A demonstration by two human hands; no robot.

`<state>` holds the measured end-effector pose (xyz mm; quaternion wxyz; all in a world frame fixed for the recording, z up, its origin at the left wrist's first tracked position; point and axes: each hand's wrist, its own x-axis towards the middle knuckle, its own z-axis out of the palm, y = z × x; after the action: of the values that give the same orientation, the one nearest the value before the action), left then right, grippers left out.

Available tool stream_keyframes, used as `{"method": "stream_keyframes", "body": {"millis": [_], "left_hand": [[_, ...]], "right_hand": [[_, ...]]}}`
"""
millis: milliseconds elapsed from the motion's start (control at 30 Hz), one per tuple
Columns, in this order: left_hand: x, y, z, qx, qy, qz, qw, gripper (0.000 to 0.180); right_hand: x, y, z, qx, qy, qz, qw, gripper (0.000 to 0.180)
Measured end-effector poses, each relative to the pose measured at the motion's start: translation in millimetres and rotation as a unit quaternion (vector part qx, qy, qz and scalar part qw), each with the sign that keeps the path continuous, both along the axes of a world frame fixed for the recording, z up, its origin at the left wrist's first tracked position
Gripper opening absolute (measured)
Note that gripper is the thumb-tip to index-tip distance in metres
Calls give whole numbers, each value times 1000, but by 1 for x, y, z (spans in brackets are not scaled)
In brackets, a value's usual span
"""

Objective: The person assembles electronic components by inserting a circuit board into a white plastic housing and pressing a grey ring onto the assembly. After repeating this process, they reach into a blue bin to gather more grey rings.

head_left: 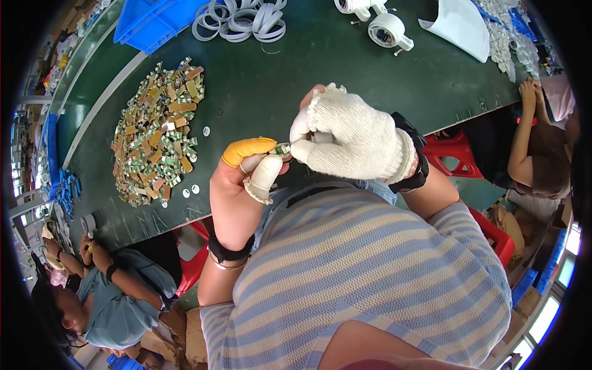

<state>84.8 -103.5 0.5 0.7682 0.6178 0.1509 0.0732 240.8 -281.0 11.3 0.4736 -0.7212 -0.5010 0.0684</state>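
A small green circuit board is pinched between the thumb and fingers of my left hand, which wears an orange finger cot and pale ones. My right hand, in a white knitted glove with cut fingertips, comes in from the right. Its thumb and forefinger are closed together at the board's right end; what lies between them is hidden. Left of my hands, a large heap of small circuit boards, green and tan, is spread on the dark green table.
Grey rings lie beside a blue bin at the far side. White round housings and a white sheet sit far right, near clear plastic parts. Small white discs lie near the heap. Other people work at both sides.
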Motion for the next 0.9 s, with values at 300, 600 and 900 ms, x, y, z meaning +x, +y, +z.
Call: {"method": "stream_keyframes", "body": {"millis": [300, 600, 900], "left_hand": [[-3, -9, -8, 118, -25, 27, 992, 28], [-4, -9, -8, 131, -19, 30, 991, 26], [-4, -5, -4, 107, 35, -42, 993, 27]], "right_hand": [[1, -2, 7, -70, 26, 28, 997, 10], [-4, -3, 2, -36, -3, 12, 999, 11], [15, -5, -4, -70, 136, 132, 979, 13]]}}
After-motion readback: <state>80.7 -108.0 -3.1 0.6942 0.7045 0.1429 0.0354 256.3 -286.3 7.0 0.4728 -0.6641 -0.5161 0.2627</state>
